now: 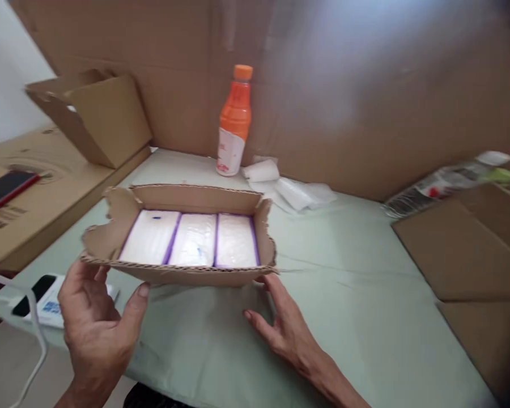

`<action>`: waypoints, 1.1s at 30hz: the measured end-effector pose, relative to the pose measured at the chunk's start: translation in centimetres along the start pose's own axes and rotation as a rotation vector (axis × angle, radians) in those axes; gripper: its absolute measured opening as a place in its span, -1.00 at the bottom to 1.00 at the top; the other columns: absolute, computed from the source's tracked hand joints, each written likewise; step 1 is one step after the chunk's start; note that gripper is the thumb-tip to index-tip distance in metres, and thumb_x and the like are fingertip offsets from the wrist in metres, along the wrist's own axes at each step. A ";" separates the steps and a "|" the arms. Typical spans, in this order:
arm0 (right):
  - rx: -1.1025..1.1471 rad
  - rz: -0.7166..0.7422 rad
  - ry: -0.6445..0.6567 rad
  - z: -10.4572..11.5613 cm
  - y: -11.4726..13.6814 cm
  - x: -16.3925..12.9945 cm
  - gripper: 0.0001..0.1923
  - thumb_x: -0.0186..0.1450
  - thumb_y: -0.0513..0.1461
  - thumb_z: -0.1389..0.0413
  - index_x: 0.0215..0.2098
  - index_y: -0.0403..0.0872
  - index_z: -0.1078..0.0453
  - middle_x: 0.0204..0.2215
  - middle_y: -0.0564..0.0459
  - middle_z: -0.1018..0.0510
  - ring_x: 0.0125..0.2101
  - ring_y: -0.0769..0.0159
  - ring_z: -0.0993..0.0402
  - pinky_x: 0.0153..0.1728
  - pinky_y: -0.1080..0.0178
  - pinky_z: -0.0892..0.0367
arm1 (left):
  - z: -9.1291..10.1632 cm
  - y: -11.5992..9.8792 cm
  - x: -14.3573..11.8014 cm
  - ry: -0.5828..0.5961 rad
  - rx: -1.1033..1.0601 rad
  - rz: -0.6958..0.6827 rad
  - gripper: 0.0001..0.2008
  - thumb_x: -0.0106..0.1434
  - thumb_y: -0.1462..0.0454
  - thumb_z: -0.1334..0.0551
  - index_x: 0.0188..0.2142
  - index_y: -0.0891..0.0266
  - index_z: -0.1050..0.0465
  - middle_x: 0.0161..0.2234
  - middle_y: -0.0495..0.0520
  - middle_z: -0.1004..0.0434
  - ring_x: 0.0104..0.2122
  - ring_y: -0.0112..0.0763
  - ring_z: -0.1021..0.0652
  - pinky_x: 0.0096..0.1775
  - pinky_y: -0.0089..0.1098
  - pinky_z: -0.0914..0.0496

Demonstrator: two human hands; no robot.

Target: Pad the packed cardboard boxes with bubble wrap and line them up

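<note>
Over green table (357,334): open cardboard box (195,276), ragged-rimmed; cannot tell if resting or lifted. Inside, three white, purple-edged packs (193,241) in a row. Touching near corners with fingers (277,290) of left hand (100,328) and right hand (287,331), spread apart from thumbs.

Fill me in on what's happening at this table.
A person has both hands at an open cardboard box with three white, purple-edged packs side by side inside. The left hand is at its near left corner and the right hand at its near right, thumbs apart from the fingers; how firmly they grip isn't clear. Beyond the box stands an orange bottle, beside some crumpled white wrapping.
</note>
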State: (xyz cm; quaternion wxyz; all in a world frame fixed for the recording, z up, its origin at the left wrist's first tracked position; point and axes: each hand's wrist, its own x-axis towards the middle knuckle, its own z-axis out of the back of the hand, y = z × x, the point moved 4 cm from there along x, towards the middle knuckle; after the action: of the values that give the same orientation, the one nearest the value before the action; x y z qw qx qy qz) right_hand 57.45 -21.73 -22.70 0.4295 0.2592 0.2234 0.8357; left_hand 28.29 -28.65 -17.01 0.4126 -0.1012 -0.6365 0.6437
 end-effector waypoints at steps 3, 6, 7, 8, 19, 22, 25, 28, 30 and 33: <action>0.059 -0.057 0.063 -0.4 0.5 0.7 -0.26 0.33 -0.13 -0.15 0.42 -0.01 -0.07 0.22 -0.22 -0.43 0.12 0.01 -0.48 0.03 0.01 -0.51 | -1.9 1.7 -0.9 -0.018 -0.134 0.166 -0.47 0.15 0.23 -0.41 0.08 -0.07 -0.32 0.10 0.01 -0.46 0.22 -0.08 -0.43 0.32 0.02 -0.28; 0.096 -0.077 0.057 -0.2 0.4 2.1 -0.28 0.29 -0.15 -0.16 0.38 -0.07 -0.12 0.20 -0.23 -0.44 0.11 0.01 -0.46 0.01 -0.01 -0.51 | -3.3 2.5 -0.4 -0.014 -0.142 0.262 -0.52 0.16 0.26 -0.41 0.04 -0.03 -0.36 0.09 -0.01 -0.47 0.21 -0.17 -0.43 0.36 -0.06 -0.22; 0.122 -0.090 0.043 0.0 0.1 2.7 -0.29 0.28 -0.16 -0.15 0.36 -0.10 -0.13 0.19 -0.24 -0.45 0.11 0.00 -0.46 0.01 -0.01 -0.51 | -3.9 2.7 0.0 -0.008 -0.149 0.276 -0.53 0.16 0.27 -0.41 0.04 -0.01 -0.36 0.08 0.00 -0.48 0.22 -0.19 -0.43 0.35 -0.09 -0.22; 0.153 -0.106 0.025 0.3 -0.2 3.2 -0.30 0.28 -0.16 -0.14 0.35 -0.13 -0.14 0.18 -0.25 -0.45 0.11 0.00 -0.45 0.02 -0.01 -0.50 | -4.6 2.8 0.5 0.007 -0.161 0.284 -0.54 0.16 0.28 -0.41 0.03 0.02 -0.36 0.07 0.01 -0.49 0.23 -0.21 -0.42 0.34 -0.13 -0.23; 0.060 -0.194 -0.152 7.5 -8.7 5.2 -0.56 0.28 -0.26 -0.03 0.11 -0.03 -0.44 0.16 -0.09 -0.53 0.12 0.09 -0.49 0.14 -0.04 -0.42 | -13.9 6.0 1.8 0.261 -0.220 0.349 -0.56 0.08 0.30 -0.39 -0.06 0.08 -0.34 -0.09 0.00 -0.48 0.03 -0.32 -0.50 0.09 -0.31 -0.40; -0.201 -0.178 -0.335 11.3 -13.4 6.9 -0.65 0.32 -0.24 -0.05 0.04 -0.02 -0.50 0.17 -0.10 -0.52 0.19 0.04 -0.42 0.24 -0.13 -0.29 | -14.0 6.4 1.5 0.239 -0.197 0.358 -0.56 -0.02 0.33 -0.40 -0.13 0.07 -0.35 -0.18 -0.03 -0.46 -0.05 -0.31 -0.52 0.01 -0.33 -0.44; -0.377 -0.231 -0.396 12.8 -18.5 10.7 -0.48 0.26 -0.34 -0.06 0.19 -0.06 -0.42 0.24 -0.17 -0.45 0.22 -0.02 -0.36 0.25 -0.19 -0.24 | -14.1 6.0 1.8 0.206 -0.111 0.330 -0.58 -0.09 0.32 -0.40 -0.22 0.08 -0.35 -0.31 -0.06 -0.42 -0.17 -0.29 -0.53 -0.06 -0.31 -0.48; -0.399 -0.291 -0.370 12.7 -22.1 14.8 -0.53 0.23 -0.38 -0.06 0.08 -0.07 -0.51 0.23 -0.16 -0.45 0.19 -0.06 -0.37 0.21 -0.20 -0.26 | -14.3 5.7 2.1 0.205 -0.040 0.328 -0.57 -0.12 0.30 -0.39 -0.24 0.08 -0.32 -0.36 -0.08 -0.39 -0.24 -0.31 -0.52 -0.11 -0.31 -0.49; -0.362 -0.294 -0.433 13.1 -22.9 15.8 -0.68 0.26 -0.35 -0.06 -0.09 -0.08 -0.58 0.14 -0.14 -0.52 0.14 -0.03 -0.42 0.19 -0.16 -0.29 | -14.4 5.7 2.3 0.207 -0.043 0.324 -0.55 -0.13 0.29 -0.39 -0.23 0.08 -0.31 -0.38 -0.09 -0.38 -0.26 -0.32 -0.52 -0.15 -0.33 -0.48; -0.309 -0.213 -0.664 15.5 -21.7 13.8 -0.74 0.32 -0.29 -0.04 -0.18 -0.07 -0.59 0.01 -0.11 -0.57 0.05 0.08 -0.48 0.12 -0.02 -0.37 | -14.4 6.0 2.3 0.213 -0.080 0.312 -0.53 -0.14 0.28 -0.40 -0.20 0.10 -0.32 -0.34 -0.08 -0.40 -0.26 -0.33 -0.52 -0.17 -0.34 -0.47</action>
State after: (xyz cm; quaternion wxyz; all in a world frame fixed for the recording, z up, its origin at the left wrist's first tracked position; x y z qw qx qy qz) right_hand 73.38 3.62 -20.39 0.5971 0.4235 -0.0309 0.6805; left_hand 33.85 -15.62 -23.90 0.3685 -0.2825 -0.5909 0.6598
